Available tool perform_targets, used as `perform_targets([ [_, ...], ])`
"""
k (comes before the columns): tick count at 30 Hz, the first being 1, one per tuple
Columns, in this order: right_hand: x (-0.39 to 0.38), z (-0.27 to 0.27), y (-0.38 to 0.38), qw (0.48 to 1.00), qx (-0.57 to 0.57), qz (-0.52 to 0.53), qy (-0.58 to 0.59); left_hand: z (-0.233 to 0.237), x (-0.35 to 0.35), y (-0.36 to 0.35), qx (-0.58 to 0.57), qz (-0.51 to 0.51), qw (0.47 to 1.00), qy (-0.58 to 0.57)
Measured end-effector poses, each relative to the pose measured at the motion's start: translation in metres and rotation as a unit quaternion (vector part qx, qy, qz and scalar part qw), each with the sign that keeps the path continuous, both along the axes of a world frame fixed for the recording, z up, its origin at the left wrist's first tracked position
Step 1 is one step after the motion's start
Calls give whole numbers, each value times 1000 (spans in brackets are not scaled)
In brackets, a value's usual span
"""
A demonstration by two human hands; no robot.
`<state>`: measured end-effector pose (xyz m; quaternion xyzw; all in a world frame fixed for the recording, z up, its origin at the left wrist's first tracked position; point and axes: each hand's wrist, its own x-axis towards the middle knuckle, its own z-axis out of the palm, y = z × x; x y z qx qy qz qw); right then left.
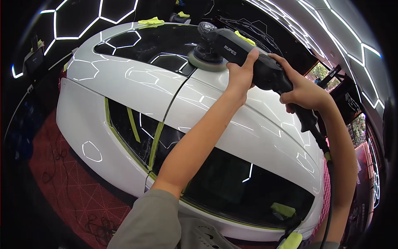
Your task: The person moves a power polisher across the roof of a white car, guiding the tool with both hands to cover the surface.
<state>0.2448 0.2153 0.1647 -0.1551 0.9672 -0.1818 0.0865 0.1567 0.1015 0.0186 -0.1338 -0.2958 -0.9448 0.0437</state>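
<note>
A black polishing machine (265,71) marked RUPES lies across the upper middle, its round pad (206,62) against the white car's (232,120) roof, beside the dark rear glass (153,47). My left hand (242,74) is closed around the machine's front body, thumb and fingers on its side. Farther back, my right hand (304,85) wraps its rear handle. The power cable runs down along my right forearm. Yellow-green masking tape (156,143) edges the side windows.
Yellow cloths (150,21) lie on the car's far edge. A yellow-green item (291,240) is near my body at the bottom. Red floor tiles (83,182) with loose cables are at the lower left. Hexagonal lights (76,37) line the walls and ceiling.
</note>
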Motion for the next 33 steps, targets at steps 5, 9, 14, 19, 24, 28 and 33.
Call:
perform_targets([
  [5,-2,6,14,999,32,-39,-9,4,-7,16,-25,-32,999,-13],
  [9,12,6,44,999,-2,-48,13,10,-2,50,-28,-67,997,0],
  [14,29,10,93,996,-22,-83,2,16,12,99,-25,-105,994,14],
  [19,51,14,134,994,-16,-104,14,21,24,147,-21,-124,992,23],
  [24,75,16,185,993,-30,-112,20,27,46,199,0,-135,991,24],
  [28,92,22,227,991,-22,-132,18,34,62,238,-8,-162,986,36],
  [33,113,20,281,991,-53,-124,24,36,81,289,-2,-169,985,36],
])
